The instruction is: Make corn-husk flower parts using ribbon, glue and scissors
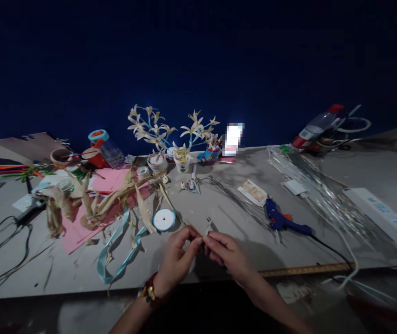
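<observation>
The head view shows both hands meeting over the near edge of the surface, around its middle; the left hand (180, 253), with a beaded bracelet (148, 290) at its wrist, pinches a thin tan strip (194, 229) between thumb and fingers; the right hand (228, 255) touches it, fingertips pinched together on the strip's near end, though the light is dim and the small pale piece (208, 227) at those fingertips is hard to make out; left of the hands lies a ribbon spool (164, 219), its blue ribbon (104, 264) looping toward the near edge; farther left, dried husks (109, 202) lie across pink paper (73, 235); toward the far edge, white flowers (152, 130) on blue stems stand behind small cups (182, 163), near a lit phone (233, 139); right of the hands are loose wires (236, 199) and a blue glue gun (283, 221); a bottle (315, 130) leans by the far edge, toward the right corner.
</observation>
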A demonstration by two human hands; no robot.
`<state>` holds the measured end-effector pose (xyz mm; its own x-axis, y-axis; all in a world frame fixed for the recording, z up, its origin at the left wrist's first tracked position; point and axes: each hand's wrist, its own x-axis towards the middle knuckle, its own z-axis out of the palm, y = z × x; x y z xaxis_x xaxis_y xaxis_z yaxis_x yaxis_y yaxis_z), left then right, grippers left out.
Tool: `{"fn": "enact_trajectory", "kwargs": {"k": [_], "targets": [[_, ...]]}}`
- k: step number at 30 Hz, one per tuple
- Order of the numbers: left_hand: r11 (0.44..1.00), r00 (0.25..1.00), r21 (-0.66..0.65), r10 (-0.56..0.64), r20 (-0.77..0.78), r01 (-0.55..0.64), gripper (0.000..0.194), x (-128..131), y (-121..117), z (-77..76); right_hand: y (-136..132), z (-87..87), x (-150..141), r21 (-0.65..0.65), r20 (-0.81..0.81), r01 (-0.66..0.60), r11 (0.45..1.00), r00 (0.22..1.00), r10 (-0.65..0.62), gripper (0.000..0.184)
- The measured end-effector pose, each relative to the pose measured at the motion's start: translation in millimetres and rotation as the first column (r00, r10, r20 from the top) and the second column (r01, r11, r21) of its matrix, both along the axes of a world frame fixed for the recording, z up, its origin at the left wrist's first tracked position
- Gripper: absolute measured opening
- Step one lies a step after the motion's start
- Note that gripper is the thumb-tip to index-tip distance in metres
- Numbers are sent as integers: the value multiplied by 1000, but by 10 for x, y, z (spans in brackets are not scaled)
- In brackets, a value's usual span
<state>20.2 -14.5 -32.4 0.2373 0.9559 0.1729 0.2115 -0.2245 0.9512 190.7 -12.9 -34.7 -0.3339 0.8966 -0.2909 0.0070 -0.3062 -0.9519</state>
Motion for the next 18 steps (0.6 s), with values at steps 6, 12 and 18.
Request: {"fn": "enact_trajectory", "kwargs": {"k": [6, 12, 18], "targets": [[999, 999, 48, -6, -53, 9, 25, -40, 7, 70, -1, 15, 3, -111, -76, -13, 994, 997, 5, 58], [988, 992, 144, -29, -126, 47, 22, -112, 18, 154, -33, 83, -33, -19, -48, 35, 999, 998, -36, 57], [983, 991, 132, -132, 37, 126, 20, -144, 22, 94, -66, 199, -42, -295, -285, -92, 951, 959, 4, 52]]}}
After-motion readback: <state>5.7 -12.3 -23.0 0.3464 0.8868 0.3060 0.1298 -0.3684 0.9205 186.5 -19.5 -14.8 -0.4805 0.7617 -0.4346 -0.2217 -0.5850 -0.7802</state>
